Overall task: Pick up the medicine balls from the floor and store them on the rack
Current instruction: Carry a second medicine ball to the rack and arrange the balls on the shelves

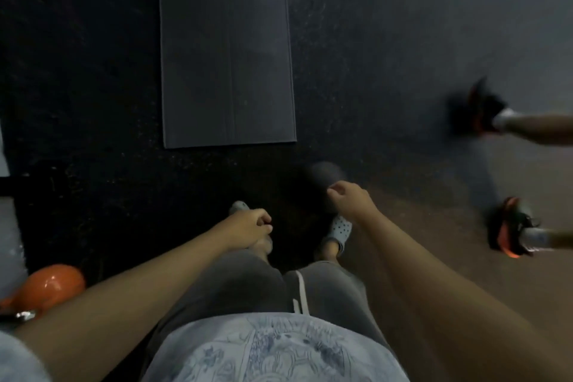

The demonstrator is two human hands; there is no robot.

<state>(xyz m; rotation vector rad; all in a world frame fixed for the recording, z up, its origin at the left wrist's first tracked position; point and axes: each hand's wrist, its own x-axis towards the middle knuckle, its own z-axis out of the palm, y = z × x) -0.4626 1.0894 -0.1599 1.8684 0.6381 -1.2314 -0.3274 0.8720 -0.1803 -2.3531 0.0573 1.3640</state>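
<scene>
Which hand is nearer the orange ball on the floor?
Left. The left hand hangs ahead and right of the orange ball; the right hand is farther right, over a dark round object.

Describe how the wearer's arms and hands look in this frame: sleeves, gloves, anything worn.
Both forearms are bare, with no gloves, watch or bands visible on the left hand or right hand. A pale grey short sleeve shows at the left shoulder; the frame is blurry, so rings can't be judged.

Ahead of you a grey exercise mat (226,46) lies flat on the dark floor (387,40), running to its far edge. An orange kettlebell (51,287) sits at your near left, and another person's two black-and-orange shoes (483,108) stand at the right edge.
</scene>
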